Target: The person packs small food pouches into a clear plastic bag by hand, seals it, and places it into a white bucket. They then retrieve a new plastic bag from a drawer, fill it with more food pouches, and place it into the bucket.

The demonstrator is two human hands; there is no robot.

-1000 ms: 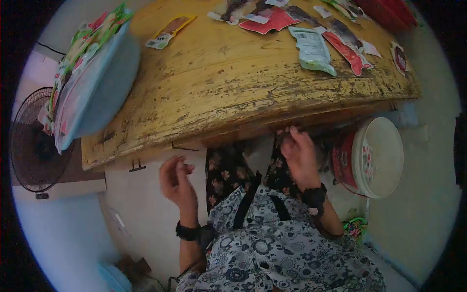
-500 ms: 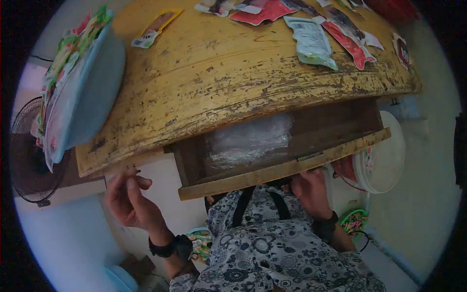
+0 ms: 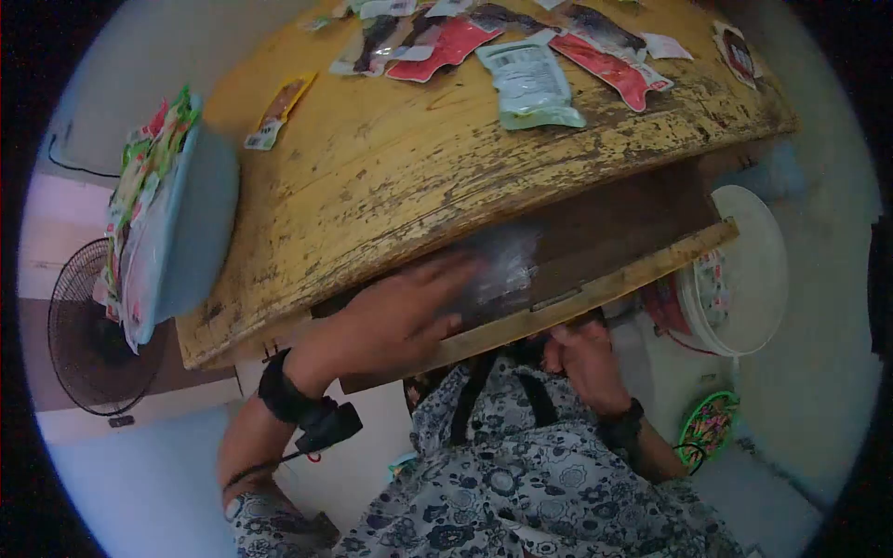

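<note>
My left hand reaches over the front board into the wooden drawer, fingers stretched and thumb apart, with some blur at the fingertips. Beneath and beside those fingers lies clear crinkled plastic, partly covered by the hand. Just below the drawer's front board, near the shirt, my right hand has its fingers curled together; what they hold, if anything, is hidden. The drawer is pulled out from under the worn yellow table.
Several sealed packets, among them a pale green one, lie on the table. A blue basin of packets stands at the left, near a fan. At right are a white bucket and a green basket.
My left hand has moved from outside the drawer, right and up into it, over the plastic. My right hand stays below the drawer front. The view has shifted slightly.
</note>
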